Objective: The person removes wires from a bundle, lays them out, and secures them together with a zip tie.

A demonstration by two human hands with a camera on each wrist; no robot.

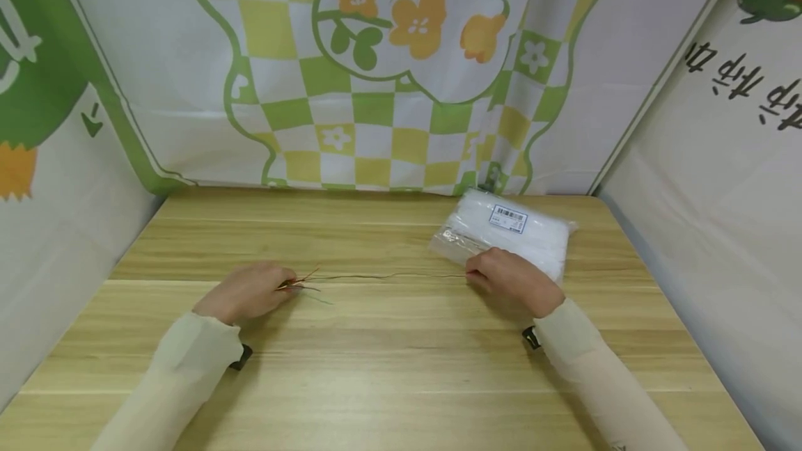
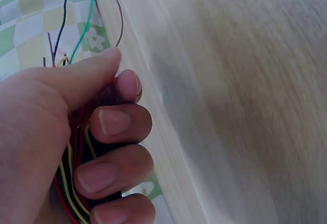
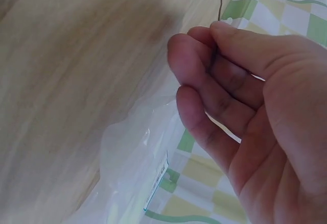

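My left hand (image 1: 253,289) grips a bundle of thin coloured wires (image 2: 65,175), red, yellow and black among them, with fingers curled round it. Loose ends fan out past the thumb, including a green wire (image 2: 88,20) and a dark one. A single thin brown wire (image 1: 357,276) stretches nearly straight across to my right hand (image 1: 515,282). There the thumb and fingertips pinch its end, while the other fingers curl loosely below. Both hands are low over the wooden table, and most of the bundle is hidden inside the left palm.
A clear plastic bag of white material (image 1: 539,239) with a barcode label (image 1: 508,218) lies at the back right, just behind the right hand. Patterned cloth (image 1: 376,131) hangs along the table's back edge, and printed white panels stand at both sides.
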